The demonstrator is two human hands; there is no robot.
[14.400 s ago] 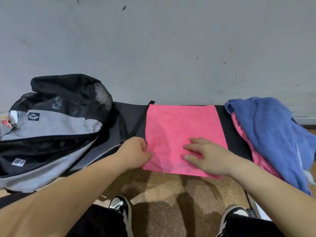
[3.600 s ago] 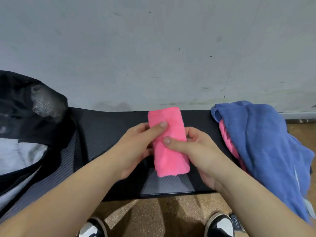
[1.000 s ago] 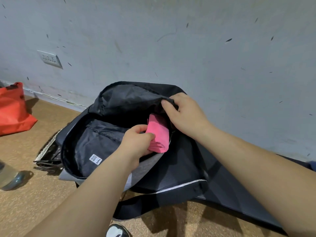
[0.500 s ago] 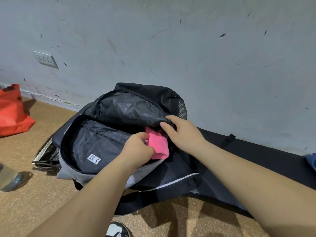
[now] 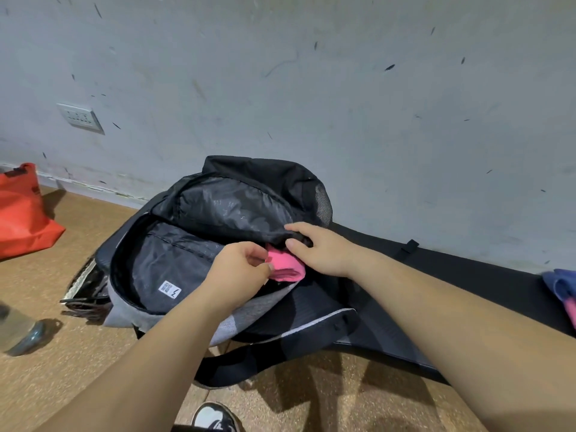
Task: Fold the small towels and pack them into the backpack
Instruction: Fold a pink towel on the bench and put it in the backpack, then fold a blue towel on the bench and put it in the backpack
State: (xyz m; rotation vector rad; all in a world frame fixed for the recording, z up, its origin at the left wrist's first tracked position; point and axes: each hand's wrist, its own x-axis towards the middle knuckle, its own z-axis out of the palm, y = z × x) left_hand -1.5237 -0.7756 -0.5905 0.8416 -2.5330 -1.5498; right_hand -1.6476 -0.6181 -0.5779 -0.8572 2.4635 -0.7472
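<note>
Towel (image 5: 285, 268), pink and folded into a short roll, lies at the open mouth of the backpack (image 5: 193, 260), its long axis running from upper left to lower right, its upper end hidden under the flap. Left hand (image 5: 238, 271) pinches its near end; right hand (image 5: 324, 249) grips the black flap edge above it. More towels (image 5: 562, 289) are cut off at the right edge on the black mat (image 5: 467, 282).

A black backpack (image 5: 237, 213) with a grey front panel and a white label is seen at centre. A bright pink towel (image 5: 286, 267) is seen beside it. An orange-red bag (image 5: 21, 213) is seen at left, blue cloth (image 5: 559, 283) at right.
</note>
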